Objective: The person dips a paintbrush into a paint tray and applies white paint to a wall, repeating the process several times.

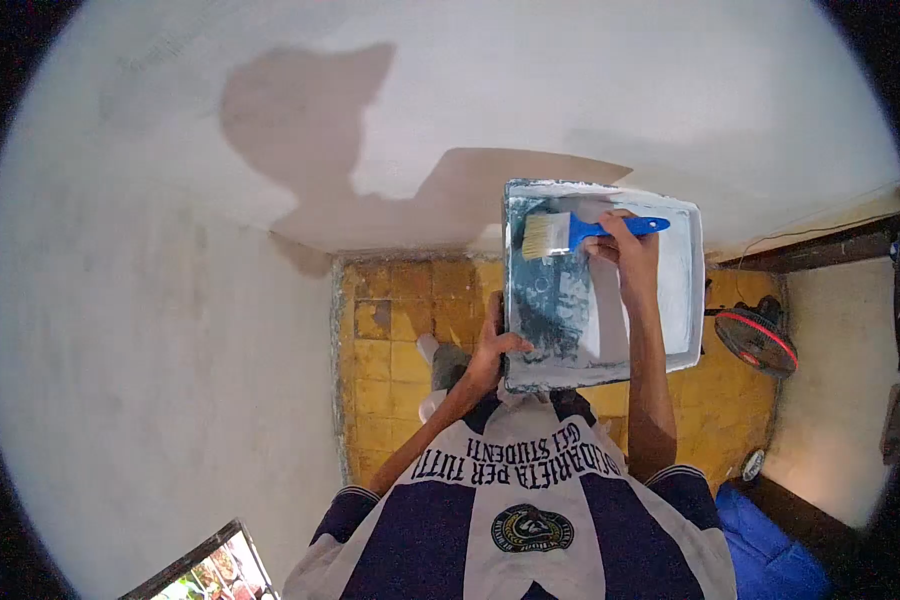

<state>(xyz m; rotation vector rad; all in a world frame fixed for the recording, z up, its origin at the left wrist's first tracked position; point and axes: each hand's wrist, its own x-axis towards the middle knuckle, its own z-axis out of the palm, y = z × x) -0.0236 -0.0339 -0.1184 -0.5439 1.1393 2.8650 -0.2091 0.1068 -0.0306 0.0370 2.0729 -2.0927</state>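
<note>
My left hand (497, 345) grips the left edge of a paint tray (695, 290), thumb over the rim and fingers on its outer side. White paint coats the right part of the tray, while its left part shows dark, streaky plastic. In my right hand (630, 255) is a paintbrush (587, 234) with a blue handle and pale bristles. The brush lies nearly level over the tray, bristles pointing left above the dark part. My fingers and thumb close around the blue handle near its middle.
A whitish wall (450, 110) with my shadow on it rises just beyond the tray. Yellow floor tiles (375, 365) lie below. On the right stands a black fan (755, 340) with a red ring. A blue cloth-like thing (765, 545) is at the lower right, a window (220, 570) at the lower left.
</note>
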